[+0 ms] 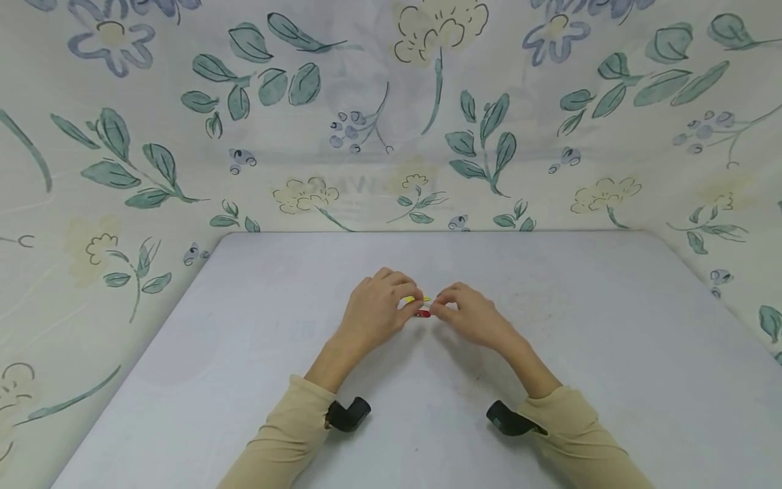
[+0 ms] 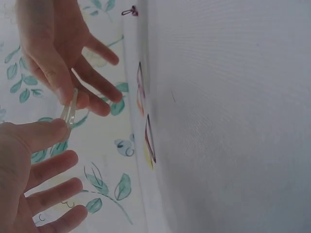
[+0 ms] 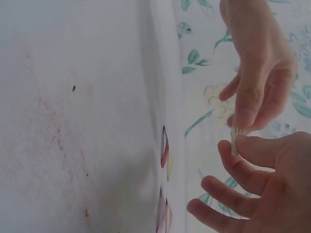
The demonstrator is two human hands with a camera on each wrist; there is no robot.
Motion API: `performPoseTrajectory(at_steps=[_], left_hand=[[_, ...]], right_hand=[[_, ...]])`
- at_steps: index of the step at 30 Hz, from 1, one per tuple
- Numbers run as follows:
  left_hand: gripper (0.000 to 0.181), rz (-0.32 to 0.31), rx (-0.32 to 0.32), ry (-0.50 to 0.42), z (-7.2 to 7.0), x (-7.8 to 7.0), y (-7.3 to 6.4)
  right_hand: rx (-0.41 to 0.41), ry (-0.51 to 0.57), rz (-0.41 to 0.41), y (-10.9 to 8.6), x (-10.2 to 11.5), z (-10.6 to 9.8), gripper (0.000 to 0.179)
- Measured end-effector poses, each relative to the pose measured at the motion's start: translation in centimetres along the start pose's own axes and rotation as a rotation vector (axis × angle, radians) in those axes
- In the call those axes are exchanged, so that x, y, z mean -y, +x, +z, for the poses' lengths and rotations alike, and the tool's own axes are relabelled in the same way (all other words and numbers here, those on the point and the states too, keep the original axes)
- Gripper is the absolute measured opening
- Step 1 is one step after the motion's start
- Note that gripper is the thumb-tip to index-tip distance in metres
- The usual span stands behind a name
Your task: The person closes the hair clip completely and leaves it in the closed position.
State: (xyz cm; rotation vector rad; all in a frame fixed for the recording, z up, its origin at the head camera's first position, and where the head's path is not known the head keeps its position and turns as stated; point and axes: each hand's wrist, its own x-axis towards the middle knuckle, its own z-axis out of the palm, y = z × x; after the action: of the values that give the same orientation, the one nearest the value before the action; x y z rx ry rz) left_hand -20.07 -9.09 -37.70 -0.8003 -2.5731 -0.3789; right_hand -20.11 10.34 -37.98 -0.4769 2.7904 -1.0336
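Note:
Between my two hands is a pale, whitish snap hair clip (image 2: 71,110), held up off the table. My left hand (image 1: 377,307) pinches one end of it between thumb and forefinger, its other fingers spread. At the opposite end, the thumb and forefinger of my right hand (image 1: 472,314) pinch the clip too. Beneath the hands on the table, a red hair clip (image 1: 423,314) and a yellow hair clip (image 1: 419,299) show partly behind the left fingers. The right wrist view has the red and yellow clips seen edge-on, with more clips (image 3: 162,213) beside them.
A white table (image 1: 244,407) spreads under both arms. Floral cloth (image 1: 366,122) hangs behind it and at the sides. A small dark looped item (image 2: 130,10) lies farther along in the left wrist view. Specks and reddish stains (image 3: 58,131) mark the tabletop.

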Motion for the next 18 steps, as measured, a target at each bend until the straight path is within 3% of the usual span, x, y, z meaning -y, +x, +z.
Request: performPoseTrajectory(at_steps=[12,18], left_hand=[[0.007,-0.016,0.054,-0.021,-0.25,0.51,-0.3],[0.011,-0.026,0.091,-0.02,0.08,0.75,-0.44]], right_hand=[[-0.006,0.065,-0.013,0.27,-0.1,0.28,0.016],[-0.05,-0.034,-0.068,0.36,-0.16,0.72,0.013]])
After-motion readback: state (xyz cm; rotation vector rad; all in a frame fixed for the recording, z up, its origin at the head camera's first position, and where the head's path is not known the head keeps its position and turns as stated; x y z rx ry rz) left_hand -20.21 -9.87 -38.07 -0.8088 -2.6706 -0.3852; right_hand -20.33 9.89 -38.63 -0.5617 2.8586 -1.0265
